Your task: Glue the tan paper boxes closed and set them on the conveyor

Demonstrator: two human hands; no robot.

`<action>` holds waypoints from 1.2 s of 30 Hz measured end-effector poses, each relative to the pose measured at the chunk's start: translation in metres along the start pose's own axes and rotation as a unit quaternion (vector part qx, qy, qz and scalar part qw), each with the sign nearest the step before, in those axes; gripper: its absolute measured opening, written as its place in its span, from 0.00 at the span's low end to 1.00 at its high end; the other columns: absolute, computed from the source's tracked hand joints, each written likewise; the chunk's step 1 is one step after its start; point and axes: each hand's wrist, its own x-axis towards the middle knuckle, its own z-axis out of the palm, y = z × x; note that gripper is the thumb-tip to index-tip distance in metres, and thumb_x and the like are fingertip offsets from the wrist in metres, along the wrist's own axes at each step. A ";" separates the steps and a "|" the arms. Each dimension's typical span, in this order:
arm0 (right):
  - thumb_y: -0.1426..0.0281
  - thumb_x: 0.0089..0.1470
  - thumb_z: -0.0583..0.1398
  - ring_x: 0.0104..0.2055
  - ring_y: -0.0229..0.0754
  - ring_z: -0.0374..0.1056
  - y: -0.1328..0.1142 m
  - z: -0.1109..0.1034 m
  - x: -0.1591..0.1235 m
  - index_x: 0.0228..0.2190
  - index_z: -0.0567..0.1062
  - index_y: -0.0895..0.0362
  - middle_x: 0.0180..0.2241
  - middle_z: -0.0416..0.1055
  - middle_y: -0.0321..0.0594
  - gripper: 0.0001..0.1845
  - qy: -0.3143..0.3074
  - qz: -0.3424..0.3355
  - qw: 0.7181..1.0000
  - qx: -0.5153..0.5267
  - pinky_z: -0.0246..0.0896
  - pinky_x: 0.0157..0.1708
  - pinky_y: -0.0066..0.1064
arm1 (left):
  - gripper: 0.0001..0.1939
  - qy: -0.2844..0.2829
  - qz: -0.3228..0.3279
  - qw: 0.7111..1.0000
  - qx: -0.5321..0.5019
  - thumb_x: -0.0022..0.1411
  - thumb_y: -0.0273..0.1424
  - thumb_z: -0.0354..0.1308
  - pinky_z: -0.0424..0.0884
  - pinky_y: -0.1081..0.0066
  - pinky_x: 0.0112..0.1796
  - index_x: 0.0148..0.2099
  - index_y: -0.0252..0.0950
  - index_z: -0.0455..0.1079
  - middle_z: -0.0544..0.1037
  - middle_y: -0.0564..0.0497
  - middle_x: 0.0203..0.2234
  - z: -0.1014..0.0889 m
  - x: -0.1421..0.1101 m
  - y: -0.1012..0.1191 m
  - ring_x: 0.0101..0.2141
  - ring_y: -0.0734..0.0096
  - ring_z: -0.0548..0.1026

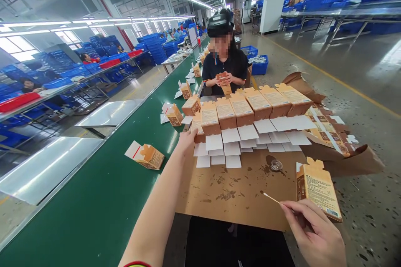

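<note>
Left arm: stretched toward 1 o'clock; left hand beside the carton at the row's left end, fingertips hidden, so I cannot tell its grip.
Right hand: thumb and finger pinch a cotton swab, tip toward 10 o'clock.
Clear dish: at 11 o'clock from the right hand, on cardboard; contents hard to make out.
Row of cartons: white flaps toward 6 o'clock; insides unseen.
Blue bin: at 12 o'clock from the dish, pale contents indistinct.

Black clothing shows, one sleeve edged red and yellow.
</note>
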 end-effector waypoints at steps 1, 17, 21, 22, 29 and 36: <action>0.64 0.70 0.72 0.20 0.53 0.78 0.001 -0.003 0.000 0.35 0.89 0.38 0.26 0.84 0.38 0.09 -0.003 -0.002 1.000 -0.004 0.76 0.17 0.43 | 0.21 -0.011 -0.011 1.000 -0.007 0.60 0.48 0.80 0.85 0.39 0.62 0.45 0.38 0.88 0.90 0.32 0.50 -0.004 -0.005 -0.002 0.59 0.31 0.88; 0.70 0.74 0.67 0.33 0.42 0.75 0.073 0.002 0.118 0.30 0.85 0.52 0.34 0.83 0.42 0.17 -0.236 0.028 0.925 -0.298 0.54 0.30 0.32 | 0.47 -0.121 -0.177 0.949 -0.230 0.41 0.55 0.94 0.85 0.35 0.69 0.60 0.41 0.87 0.92 0.33 0.61 -0.072 -0.209 -0.117 0.64 0.25 0.89; 0.71 0.73 0.68 0.30 0.41 0.70 0.076 0.005 0.120 0.26 0.81 0.52 0.30 0.78 0.41 0.20 -0.257 0.024 0.915 -0.309 0.54 0.31 0.34 | 0.44 -0.136 -0.143 0.955 -0.220 0.46 0.54 0.94 0.85 0.42 0.69 0.59 0.41 0.86 0.92 0.36 0.60 -0.050 -0.216 -0.113 0.62 0.35 0.91; 0.71 0.74 0.67 0.30 0.42 0.71 0.075 0.002 0.120 0.26 0.81 0.52 0.31 0.79 0.41 0.20 -0.257 0.022 0.915 -0.310 0.54 0.31 0.34 | 0.43 -0.136 -0.138 0.957 -0.218 0.46 0.53 0.94 0.85 0.43 0.68 0.59 0.41 0.86 0.92 0.36 0.60 -0.048 -0.215 -0.111 0.61 0.37 0.91; 0.60 0.83 0.62 0.30 0.43 0.74 0.028 0.010 0.045 0.41 0.90 0.49 0.33 0.81 0.39 0.18 -0.157 -0.037 0.979 -0.123 0.68 0.30 0.35 | 0.45 -0.170 -0.151 0.951 -0.208 0.45 0.53 0.95 0.87 0.45 0.65 0.59 0.39 0.83 0.92 0.35 0.59 -0.052 -0.207 -0.102 0.60 0.39 0.92; 0.75 0.80 0.61 0.29 0.39 0.73 -0.017 0.096 -0.066 0.36 0.83 0.50 0.30 0.77 0.33 0.18 -0.196 -0.047 0.979 -0.019 0.71 0.30 0.31 | 0.45 -0.162 -0.143 0.962 -0.165 0.44 0.53 0.95 0.86 0.42 0.66 0.57 0.39 0.82 0.93 0.36 0.57 -0.055 -0.217 -0.096 0.59 0.37 0.92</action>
